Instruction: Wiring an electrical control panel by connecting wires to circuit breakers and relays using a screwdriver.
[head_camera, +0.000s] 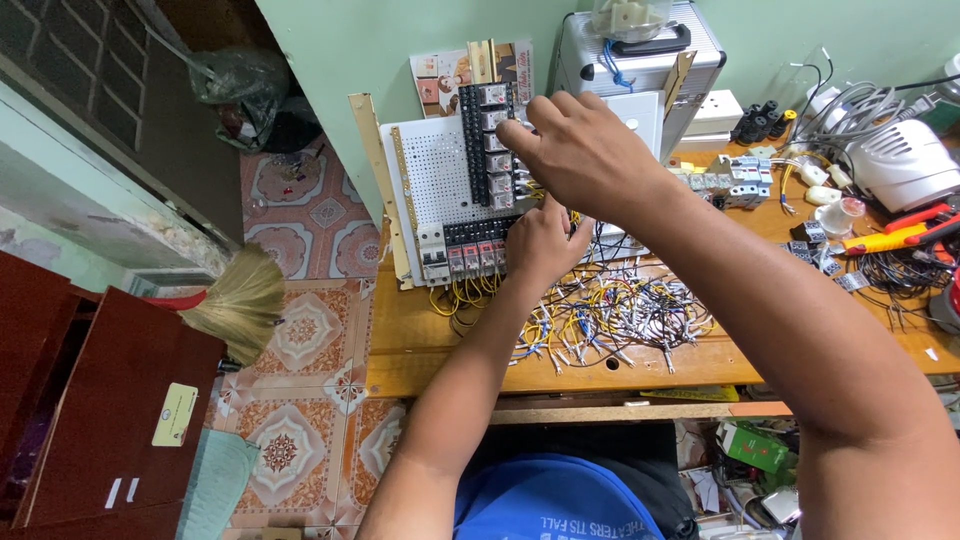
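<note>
1. Right hand (585, 150) — reaches in from the 4 o'clock corner and rests at the centre top of the view, over the perforated white panel (440, 185). Its fingers are curled, the tips pointing toward 9 o'clock at the column of relay modules (497, 150); whether they pinch anything cannot be told, since the back of the hand hides the grip.
2. Left hand (540, 240) — rises from 6 o'clock and lies just below the right hand, at the panel's lower right part. The fingers are bent against the panel among yellow wires (465, 293); what they grasp is hidden.
3. Perforated white panel — stands tilted against the green wall (330, 60) at 12 o'clock, on the wooden table (420, 350). A black terminal strip (470, 130) runs upright just left of the relay modules; a row of red-fronted parts (475, 258) sits along the lower edge, with a white breaker (432, 252) at their 9 o'clock side.
4. Loose wire pieces (610, 315) — a heap of yellow, blue and black lengths on the table at 5 o'clock from the panel.
5. Surroundings — a grey case (640, 60) behind the panel; red-handled pliers (915, 230) and a white appliance (905, 160) at 3 o'clock; a straw broom (240, 300) over the tiled floor (300, 420) at 9 o'clock; a dark red cabinet (100, 400) at 8 o'clock.
</note>
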